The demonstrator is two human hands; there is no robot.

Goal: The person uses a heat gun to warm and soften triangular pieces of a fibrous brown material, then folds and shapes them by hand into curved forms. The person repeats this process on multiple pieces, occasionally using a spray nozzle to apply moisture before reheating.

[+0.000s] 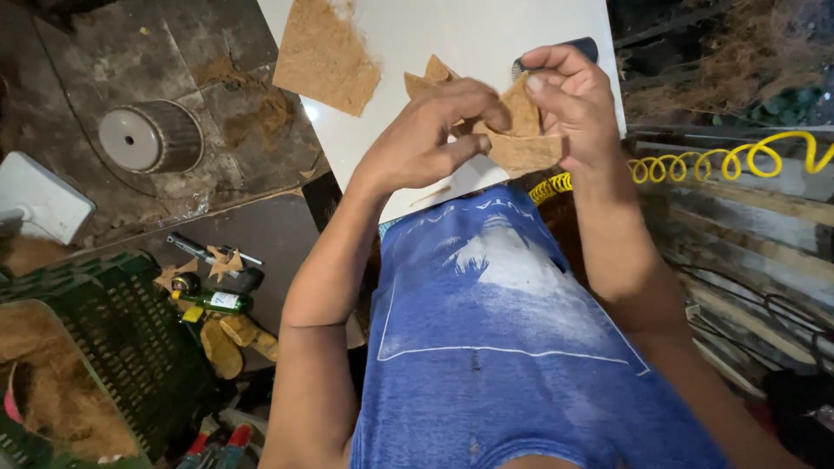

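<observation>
A fibre sheet [326, 56] lay on the bench [452, 35], left of the raised hands. A crate [113, 339] stood on the floor at left, a bottle [213, 301] beside it, a coiled hose [721, 161] at right.

The white worktop [452, 43] lies mostly bare between the brown fibre sheet [326, 56] at its far left and a dark object [569, 48] at its right edge, so passage is open there. Right of it, a yellow coiled hose [730, 161] crosses weathered planks. Left, a ribbed cylinder [152, 136] and green crate [113, 339] block the floor.
</observation>
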